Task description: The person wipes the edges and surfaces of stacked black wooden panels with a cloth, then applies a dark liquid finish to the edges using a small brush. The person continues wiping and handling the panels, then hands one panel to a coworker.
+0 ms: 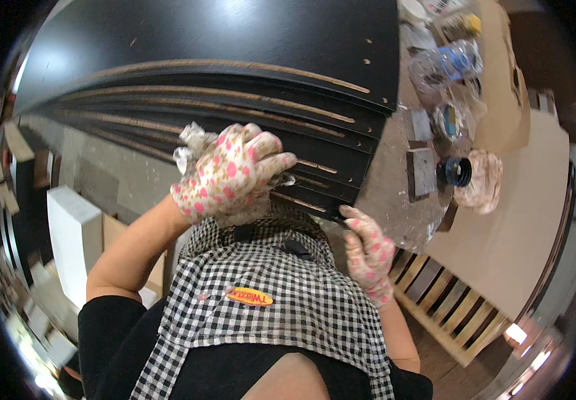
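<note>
Several black panels (234, 33) lie fanned in a stack, each with a groove of bare brown board near its edge. My left hand (238, 167), in a white glove with pink flowers, is closed round a crumpled whitish wad (194, 141) over the nearer panels. Bits of the wad stick out on both sides; whether it is cloth or plastic I cannot tell. My right hand (370, 257), gloved alike, pinches the near right corner of the lowest visible panel, thumb and fingers at its edge. A checked apron (268, 327) hangs just below both hands.
Right of the stack, a stained work surface (388, 173) holds a clear plastic bottle (444, 65), a grey block (421, 173), a dark jar (456, 171) and a pinkish cloth (481, 180). A wooden pallet (448, 300) is at lower right, a white box (74, 233) at left.
</note>
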{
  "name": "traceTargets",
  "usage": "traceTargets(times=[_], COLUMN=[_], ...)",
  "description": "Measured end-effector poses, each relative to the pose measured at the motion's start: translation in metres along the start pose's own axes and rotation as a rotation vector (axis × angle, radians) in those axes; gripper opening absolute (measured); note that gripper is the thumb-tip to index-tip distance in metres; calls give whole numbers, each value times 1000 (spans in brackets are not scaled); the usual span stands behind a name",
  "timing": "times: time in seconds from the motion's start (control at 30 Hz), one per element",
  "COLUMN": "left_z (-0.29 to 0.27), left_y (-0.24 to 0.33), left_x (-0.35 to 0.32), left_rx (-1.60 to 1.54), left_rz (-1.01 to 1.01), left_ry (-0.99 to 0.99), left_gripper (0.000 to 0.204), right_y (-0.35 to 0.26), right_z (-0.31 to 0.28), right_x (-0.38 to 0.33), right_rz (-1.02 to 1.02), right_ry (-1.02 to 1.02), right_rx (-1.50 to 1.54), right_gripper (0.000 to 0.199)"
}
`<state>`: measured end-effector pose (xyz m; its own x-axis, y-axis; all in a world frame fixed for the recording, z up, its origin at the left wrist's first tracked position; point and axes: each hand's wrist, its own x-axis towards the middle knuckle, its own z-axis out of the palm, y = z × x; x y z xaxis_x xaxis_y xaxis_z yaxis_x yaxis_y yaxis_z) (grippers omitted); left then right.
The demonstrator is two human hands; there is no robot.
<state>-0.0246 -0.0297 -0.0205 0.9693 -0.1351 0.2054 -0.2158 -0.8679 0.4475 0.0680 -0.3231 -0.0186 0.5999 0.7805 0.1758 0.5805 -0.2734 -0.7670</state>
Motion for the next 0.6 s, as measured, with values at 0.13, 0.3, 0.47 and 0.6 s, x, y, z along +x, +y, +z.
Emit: traceTargets(times=[0.13,0.3,0.47,0.6], left_z=[-3,-8,-16,-24], left_y=[-3,-9,-13,-11], left_x=[4,8,13,18], left_rx=[35,2,107,116], left_rz=[83,225,350,406], left_ry=[-12,-135,-291,-322], left_gripper=[59,68,61,57], right_y=[-14,-42,-47,-25], right_z=[57,99,111,111], right_x=[-33,-49,-40,-31], right_rz=[113,687,805,658], right_ry=[-22,493,960,991], right_rx=[-201,967,409,504], right_gripper=[26,23,29,49])
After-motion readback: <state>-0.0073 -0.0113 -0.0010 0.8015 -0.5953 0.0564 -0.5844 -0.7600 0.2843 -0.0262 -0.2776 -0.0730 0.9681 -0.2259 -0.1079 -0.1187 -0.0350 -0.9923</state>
